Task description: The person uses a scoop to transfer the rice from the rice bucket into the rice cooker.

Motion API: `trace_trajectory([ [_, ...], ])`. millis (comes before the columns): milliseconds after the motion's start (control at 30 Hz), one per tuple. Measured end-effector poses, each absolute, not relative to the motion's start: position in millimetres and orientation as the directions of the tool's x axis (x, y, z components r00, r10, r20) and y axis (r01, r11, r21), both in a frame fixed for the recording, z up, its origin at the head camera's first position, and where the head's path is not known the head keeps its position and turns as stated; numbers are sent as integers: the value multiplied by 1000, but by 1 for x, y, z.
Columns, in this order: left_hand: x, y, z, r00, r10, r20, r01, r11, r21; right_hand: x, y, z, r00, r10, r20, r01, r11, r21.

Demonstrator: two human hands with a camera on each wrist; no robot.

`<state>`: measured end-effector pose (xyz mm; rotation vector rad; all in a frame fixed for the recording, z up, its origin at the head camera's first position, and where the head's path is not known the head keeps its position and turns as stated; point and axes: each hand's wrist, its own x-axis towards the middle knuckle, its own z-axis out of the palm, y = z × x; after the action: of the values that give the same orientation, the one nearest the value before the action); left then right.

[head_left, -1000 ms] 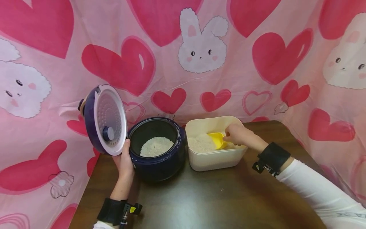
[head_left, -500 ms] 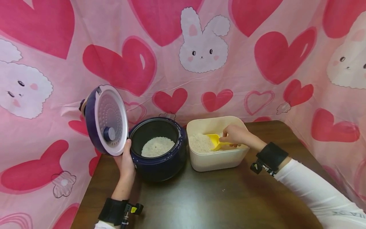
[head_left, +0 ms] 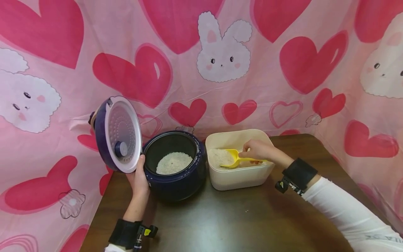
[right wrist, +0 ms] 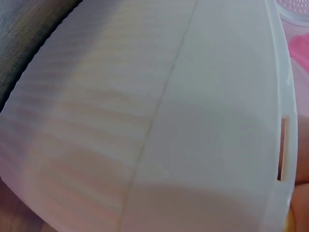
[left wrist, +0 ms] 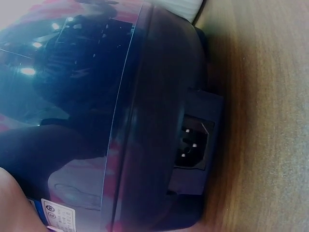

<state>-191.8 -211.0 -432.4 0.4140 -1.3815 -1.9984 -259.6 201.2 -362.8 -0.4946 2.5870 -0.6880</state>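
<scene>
The open lid (head_left: 121, 134) of the dark blue rice cooker (head_left: 173, 187) stands upright at the left. My left hand (head_left: 138, 178) holds the lid's lower rim, thumb at the edge and fingers hidden behind it. White rice (head_left: 174, 163) lies in the cooker's dark pot. My right hand (head_left: 256, 151) pinches the handle of a yellow scoop (head_left: 233, 159) inside a cream bin (head_left: 239, 180). The scoop's bowl is low in the rice (head_left: 219, 157) on the bin's left side. The right wrist view shows mostly the bin's ribbed wall (right wrist: 159, 121).
Cooker and bin stand side by side on a dark wooden table (head_left: 204, 224). A few grains (head_left: 247, 211) lie in front of the bin. A pink heart-print cloth (head_left: 189, 80) hangs close behind. In the left wrist view a power socket (left wrist: 193, 145) shows on the cooker's side.
The yellow scoop has moved left through the bin's rice and turned, so its handle now lies nearly level toward the right. My left hand and the lid have stayed put.
</scene>
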Motion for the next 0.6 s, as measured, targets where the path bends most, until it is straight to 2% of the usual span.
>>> trace_trajectory([
  [600,-190,-211,-431,-748,-659,77,319,-255,913,-256,226,-351,-828,-463,-316,-153,729,-668],
])
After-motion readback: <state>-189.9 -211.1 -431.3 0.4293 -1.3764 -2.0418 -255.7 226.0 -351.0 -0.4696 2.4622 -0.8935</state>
